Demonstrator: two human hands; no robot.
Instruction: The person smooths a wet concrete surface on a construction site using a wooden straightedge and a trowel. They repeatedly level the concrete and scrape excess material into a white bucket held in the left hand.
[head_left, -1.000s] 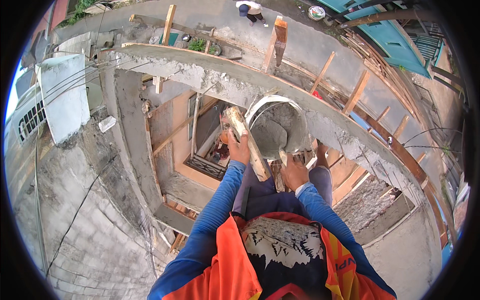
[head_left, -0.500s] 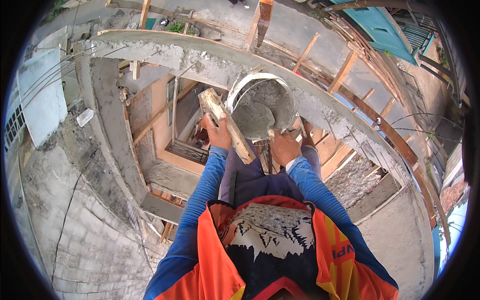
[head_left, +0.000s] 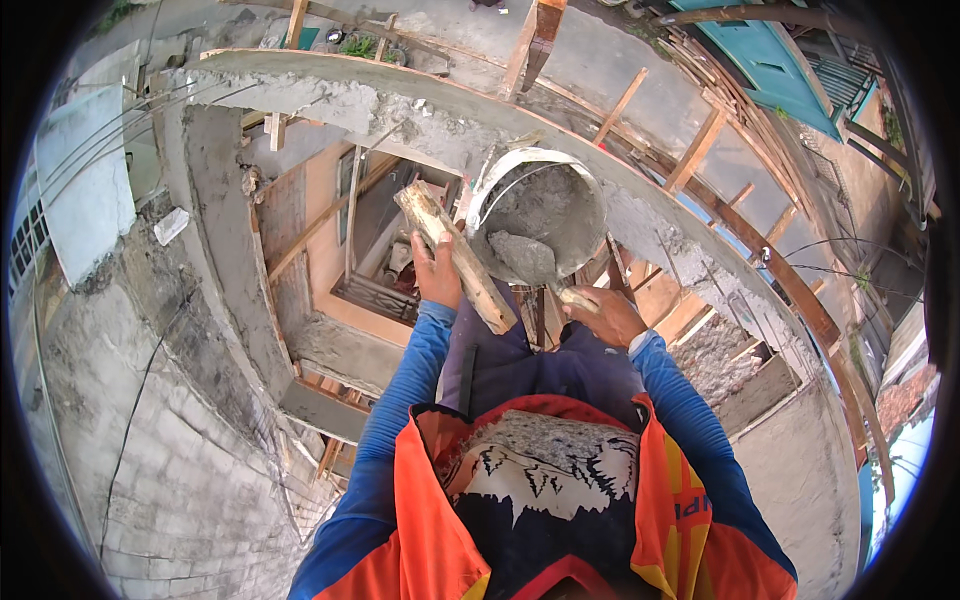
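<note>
A white bucket [head_left: 484,192] of wet grey mortar [head_left: 550,205] stands in front of me against the concrete beam, its top tilted toward my view. My right hand [head_left: 610,316] is closed around the wooden handle of a trowel [head_left: 527,258]. The trowel's blade lies inside the bucket's near side, coated with mortar. In my left hand [head_left: 437,277] is a short, mortar-stained wooden plank [head_left: 468,268], held slantwise just left of the bucket. The fingertips grip its left edge; how the rest of the hand holds it is hidden.
A rough concrete beam [head_left: 440,118] curves across beyond the bucket, with bent rebar sticking out. Below are deep openings with wooden formwork [head_left: 300,215] and a lower floor. Timber posts [head_left: 693,150] stand along the far side above a road. A block wall [head_left: 170,480] drops away at left.
My right hand has moved right and slightly nearer to me, shifting the trowel within the mortar. The bucket appears slightly farther right. My left hand holds the plank almost unchanged.
</note>
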